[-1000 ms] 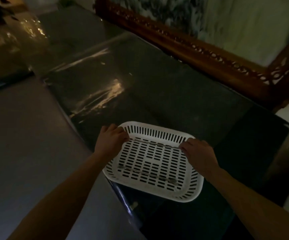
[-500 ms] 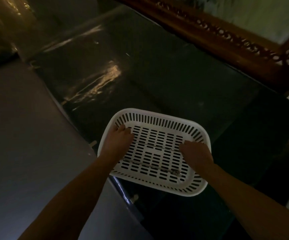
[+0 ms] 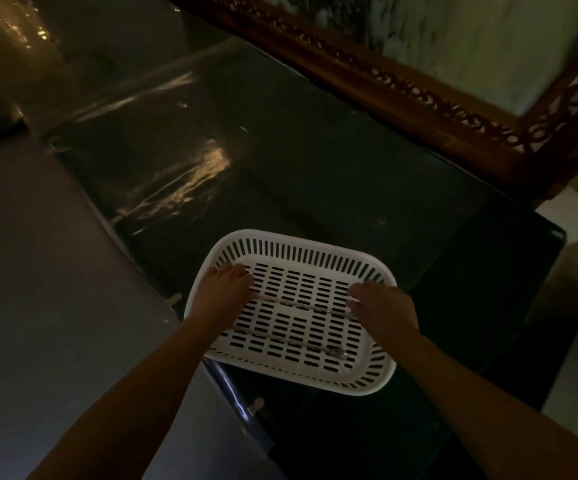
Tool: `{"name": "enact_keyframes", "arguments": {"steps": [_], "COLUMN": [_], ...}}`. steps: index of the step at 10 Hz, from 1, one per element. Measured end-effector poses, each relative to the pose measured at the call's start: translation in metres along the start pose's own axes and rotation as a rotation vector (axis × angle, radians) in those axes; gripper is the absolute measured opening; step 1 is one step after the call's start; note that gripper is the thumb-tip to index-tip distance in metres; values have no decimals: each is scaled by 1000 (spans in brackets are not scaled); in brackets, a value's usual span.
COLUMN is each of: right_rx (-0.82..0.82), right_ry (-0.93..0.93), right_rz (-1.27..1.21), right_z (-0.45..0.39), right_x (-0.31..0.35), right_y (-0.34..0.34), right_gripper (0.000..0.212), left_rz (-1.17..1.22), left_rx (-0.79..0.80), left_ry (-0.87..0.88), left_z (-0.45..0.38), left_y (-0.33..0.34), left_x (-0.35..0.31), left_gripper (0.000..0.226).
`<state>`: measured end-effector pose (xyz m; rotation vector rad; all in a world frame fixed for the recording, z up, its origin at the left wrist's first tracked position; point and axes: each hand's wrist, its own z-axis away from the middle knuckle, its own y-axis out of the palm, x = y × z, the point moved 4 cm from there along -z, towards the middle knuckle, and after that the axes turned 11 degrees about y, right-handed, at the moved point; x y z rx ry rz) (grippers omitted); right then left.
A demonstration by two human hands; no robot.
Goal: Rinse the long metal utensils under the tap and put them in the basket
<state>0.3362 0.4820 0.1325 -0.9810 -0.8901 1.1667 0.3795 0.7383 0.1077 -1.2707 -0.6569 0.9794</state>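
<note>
**Q:** Where are the long metal utensils, and what has changed?

**A:** 2 thin metal rods lie flat on the slotted floor of the white basket (image 3: 301,251). The upper utensil (image 3: 301,304) crosses the basket's middle; the lower utensil (image 3: 280,341) lies nearer the basket's near rim, its ringed end toward the right corner. Compared with 1 second ago, both hands are now inside the basket instead of on its side rims, and the basket now overhangs the near-left edge of the dark glass table (image 3: 315,174).

**Q:** State of the hands?

**A:** The left hand (image 3: 223,292) lies over the left end of the upper utensil, fingers bent toward the basket's far-left corner. The right hand (image 3: 382,308) covers its right end. Whether either hand actually grasps the rod or only rests on it cannot be told: the scene is dim and the fingertips are hidden.

**Q:** Meaning for the task?

**A:** Judgement: the basket already holds both utensils, so the hands are probably aligning or collecting them. No tap is in view.

**Q:** Surroundings?

**A:** A carved wooden frame (image 3: 419,98) stands beyond the basket; grey floor (image 3: 38,289) lies to its left.
</note>
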Motion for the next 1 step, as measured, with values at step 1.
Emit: {"name": "enact_keyframes", "arguments": {"steps": [1], "right_rx": [-190], "right_ry": [16], "right_rz": [-92], "right_z": [6], "right_x": [-9], "right_y": [-22], "right_gripper": [31], "left_rz": [62], "left_rx": [-123], "left_ry": [-18], "left_z": [7], "left_y": [-20], "left_x": [-8], "left_gripper": [37]}}
